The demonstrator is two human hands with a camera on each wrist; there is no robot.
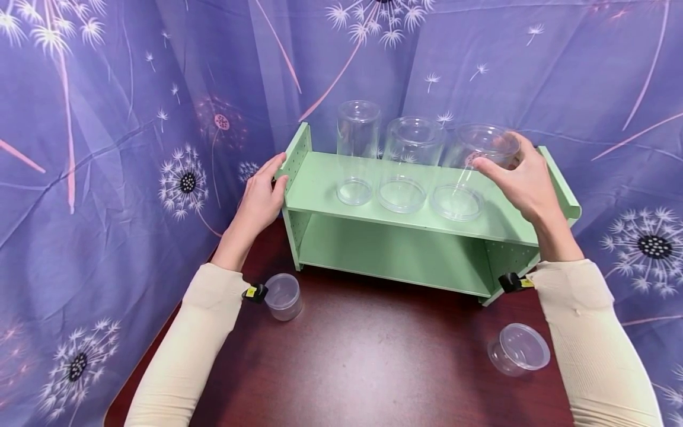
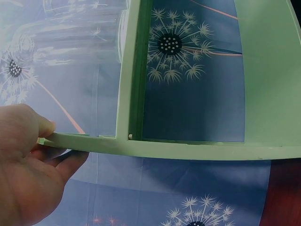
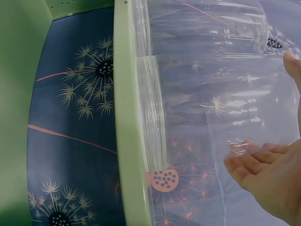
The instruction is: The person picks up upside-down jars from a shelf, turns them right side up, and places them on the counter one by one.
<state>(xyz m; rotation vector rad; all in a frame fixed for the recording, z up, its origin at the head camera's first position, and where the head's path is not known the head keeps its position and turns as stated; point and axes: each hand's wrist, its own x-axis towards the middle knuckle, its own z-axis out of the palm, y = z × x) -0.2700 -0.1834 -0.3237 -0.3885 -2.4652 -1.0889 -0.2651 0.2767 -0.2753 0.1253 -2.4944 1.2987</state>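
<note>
A green two-tier shelf (image 1: 320,175) stands on the table, with three clear cylindrical jars on its upper board. My left hand (image 1: 261,198) grips the top of the shelf's left side panel (image 2: 84,141), thumb on one face and fingers on the other. At the right end of the row, my right hand (image 1: 528,184) holds the widest jar (image 1: 453,169) near its top, thumb in front and fingers round the far side. This jar's base (image 3: 153,113) is at the upper board. Beside it are the middle jar (image 1: 408,160) and the narrow left jar (image 1: 357,142), both upright.
On the dark red table (image 1: 368,356), a small clear round container (image 1: 283,302) lies near my left wrist. Another clear container (image 1: 525,347) is near my right forearm. Purple dandelion-print curtains (image 1: 133,148) hang behind and left of the shelf. Its right side panel (image 1: 560,184) stands beside my right hand.
</note>
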